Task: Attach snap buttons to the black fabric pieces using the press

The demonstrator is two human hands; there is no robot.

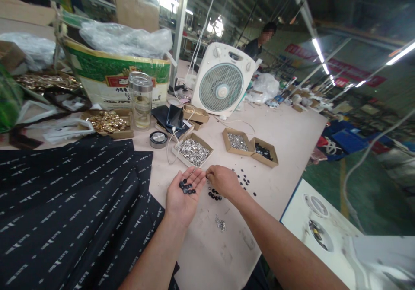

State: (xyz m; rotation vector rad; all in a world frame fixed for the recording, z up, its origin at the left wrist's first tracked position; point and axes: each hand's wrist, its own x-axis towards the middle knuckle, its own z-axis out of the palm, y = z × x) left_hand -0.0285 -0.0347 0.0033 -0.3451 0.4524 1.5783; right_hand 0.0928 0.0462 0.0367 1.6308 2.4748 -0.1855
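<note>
My left hand (183, 195) is palm up with its fingers stretched out, and several small round black buttons (187, 188) rest in its palm. Close to those fingertips, my right hand (223, 180) has its fingers pinched together; what they hold, if anything, is too small to make out. Just below the right hand lies a cluster of black buttons (215, 195) on the table. More loose black pieces (244, 180) are scattered to its right. Nearer to me is a small heap of silvery metal pieces (221, 223).
Cardboard trays of silver pieces (194, 150) and black pieces (263, 152) stand beyond my hands. Behind them are a box fan (222, 82), a glass jar (141, 102) and a phone (175, 116). Dark printed fabric (65, 212) covers the left side. A person (256, 46) stands farther back.
</note>
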